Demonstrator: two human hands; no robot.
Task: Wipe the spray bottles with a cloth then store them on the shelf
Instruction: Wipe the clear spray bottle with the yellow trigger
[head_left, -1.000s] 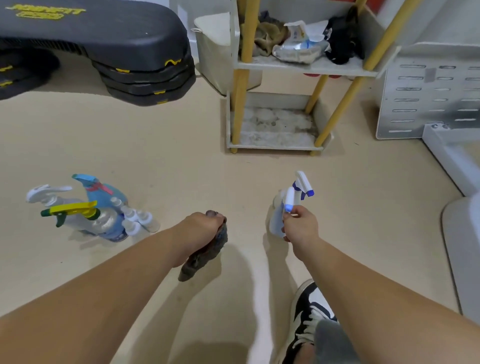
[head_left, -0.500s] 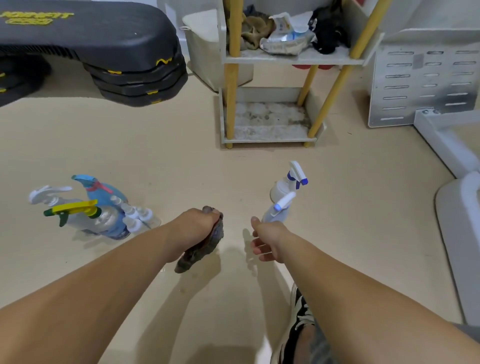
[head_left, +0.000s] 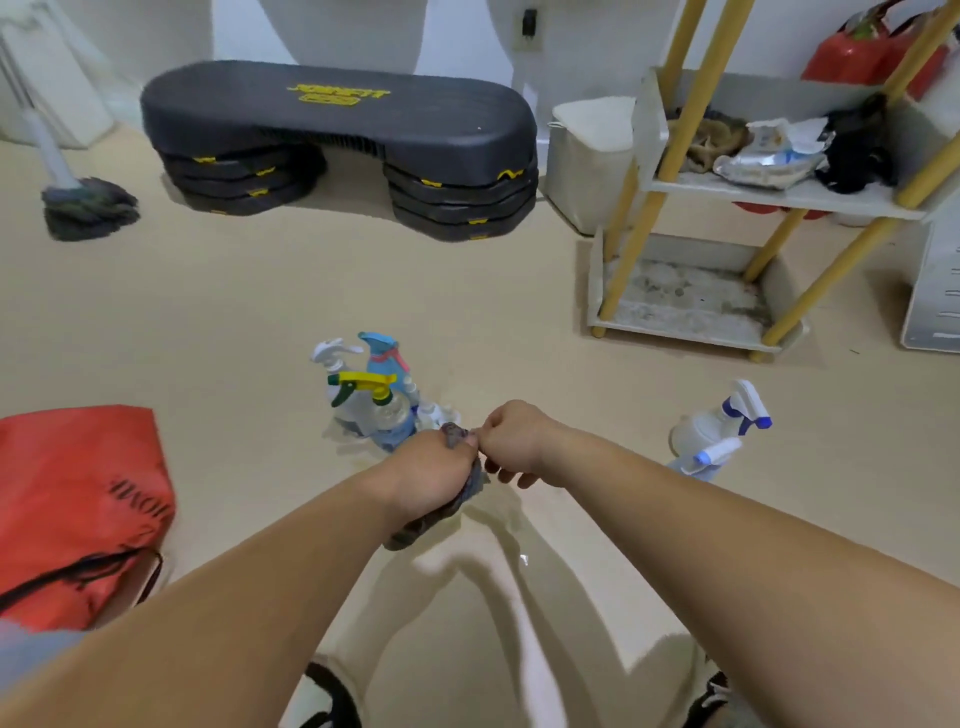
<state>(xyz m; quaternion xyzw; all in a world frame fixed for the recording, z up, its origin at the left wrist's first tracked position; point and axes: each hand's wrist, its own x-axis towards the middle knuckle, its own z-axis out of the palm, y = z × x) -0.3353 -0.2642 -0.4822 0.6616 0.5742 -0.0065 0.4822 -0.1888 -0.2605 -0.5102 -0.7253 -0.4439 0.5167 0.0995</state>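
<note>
Head view: left hand (head_left: 431, 467) grip holds cloth (head_left: 415, 530) (wiping-ready); right hand (head_left: 514, 441) at cloth edge, grip cannot tell; spray bottles (head_left: 374, 408) clustered within reach.

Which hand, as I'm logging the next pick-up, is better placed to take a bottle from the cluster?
Probably the right hand: the left hand grips the cloth, while the right holds no bottle and the bottle cluster stands just ahead of it.
</note>
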